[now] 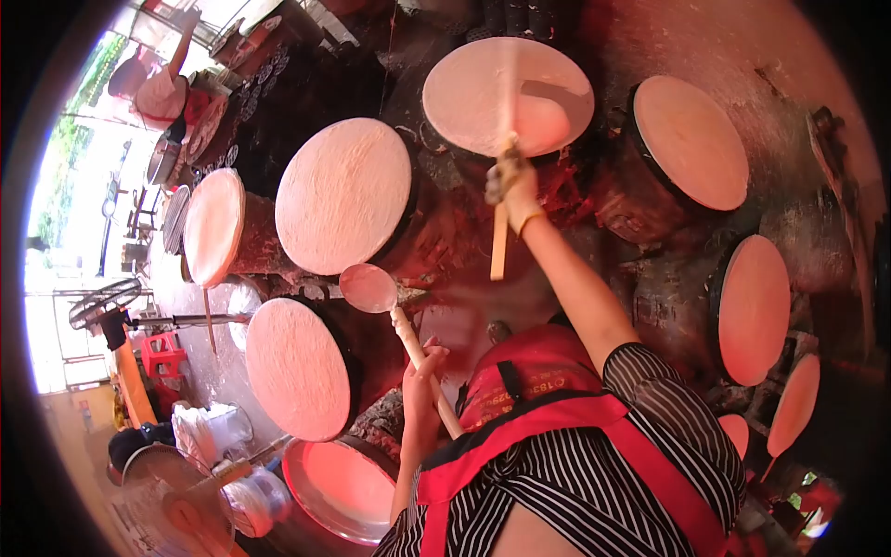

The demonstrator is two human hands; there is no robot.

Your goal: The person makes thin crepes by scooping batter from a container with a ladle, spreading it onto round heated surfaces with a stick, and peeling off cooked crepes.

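Top disc: a pale round plate (459, 97) ahead of the person, a darker curved patch on its right half.
Wooden stick: gripped in the closed right hand (520, 190); the stick (499, 249) is blurred where it crosses the disc and ends below the fist.
Ladle: the left hand (423, 364) is wrapped round its handle; the ladle (368, 288) has its round bowl between two left-hand discs.
Neighbours: a large streaked disc (343, 195) left of the top one, a smaller disc (299, 369) below it, a smooth disc (690, 141) to the right.
Basin: pale contents inside a rimmed basin (290, 461), beside the left forearm.
In the way: the red apron (538, 367) hides part of the ground ahead.
Surface: streaky coating on the left-hand discs; grey, shiny floor (227, 357).
Room: a fan (104, 302), a red stool (162, 356), another person (160, 97) at upper left, a reddish wall (742, 42) at upper right.
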